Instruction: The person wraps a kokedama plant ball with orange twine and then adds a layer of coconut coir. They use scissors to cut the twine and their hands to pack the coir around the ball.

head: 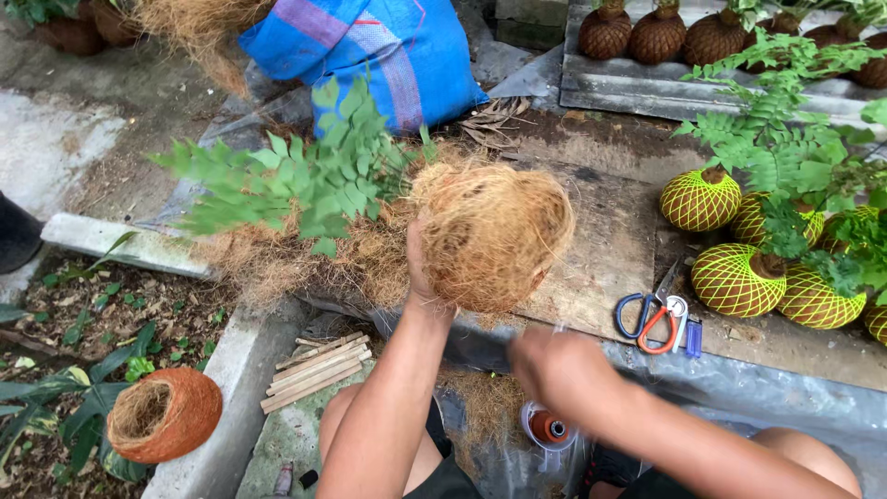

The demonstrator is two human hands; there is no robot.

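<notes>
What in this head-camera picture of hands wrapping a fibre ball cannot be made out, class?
- Right hand: motion-blurred, so its grip cannot be told.
- Left hand fingers: hidden behind the round brown coconut-fibre ball.
- Small clear spool with orange core: partly covered by the right forearm.
- Yellow net-wrapped balls: some cut off at the right edge.

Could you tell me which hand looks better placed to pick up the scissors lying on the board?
Probably the right hand: it is free and hovers on the same side as the scissors. The left hand is holding up the coir-wrapped plant ball.
</notes>
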